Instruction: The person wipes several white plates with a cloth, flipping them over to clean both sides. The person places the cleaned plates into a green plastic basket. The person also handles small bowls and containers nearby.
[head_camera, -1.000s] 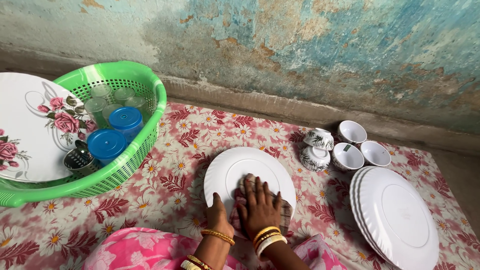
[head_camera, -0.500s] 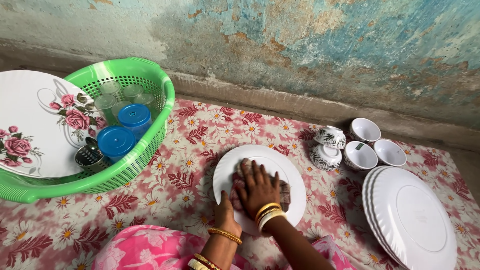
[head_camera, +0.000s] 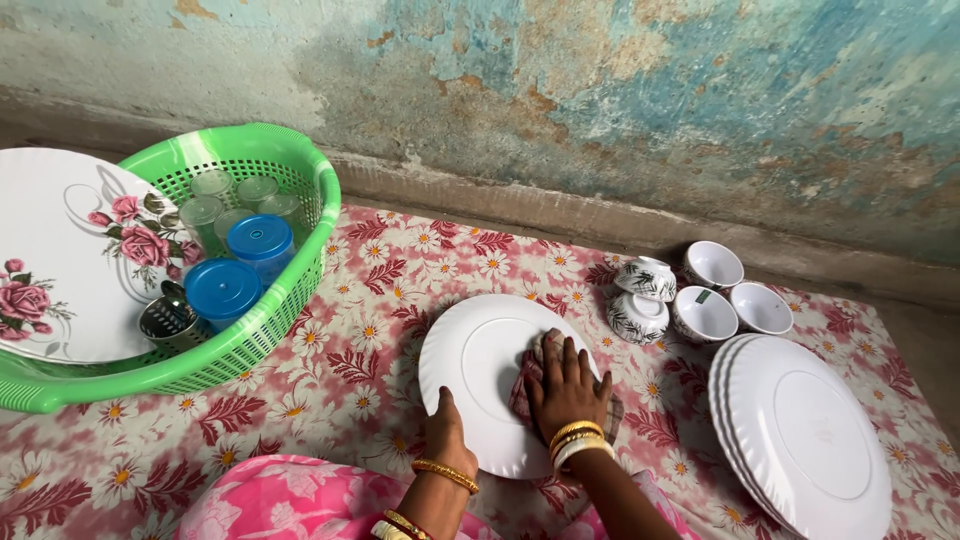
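Glossy white plate (head_camera: 478, 375), soft checked cloth (head_camera: 530, 375), ribbed plastic basket (head_camera: 255, 335), rough flaking plaster wall (head_camera: 600, 90).

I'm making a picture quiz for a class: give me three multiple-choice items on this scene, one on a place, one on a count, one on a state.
1. Where is the cloth?
A. in the basket
B. on the plate under the right hand
C. on the plate stack

2. How many blue lids are in the basket?
A. one
B. two
C. four

3. How do the three right-most bowls stand?
A. mouth up
B. upside down
C. stacked together

Answers: 1 B, the right hand presses it onto the plate, while the left hand grips the rim. 2 B, two blue lids show. 3 A, the bowls show white insides.
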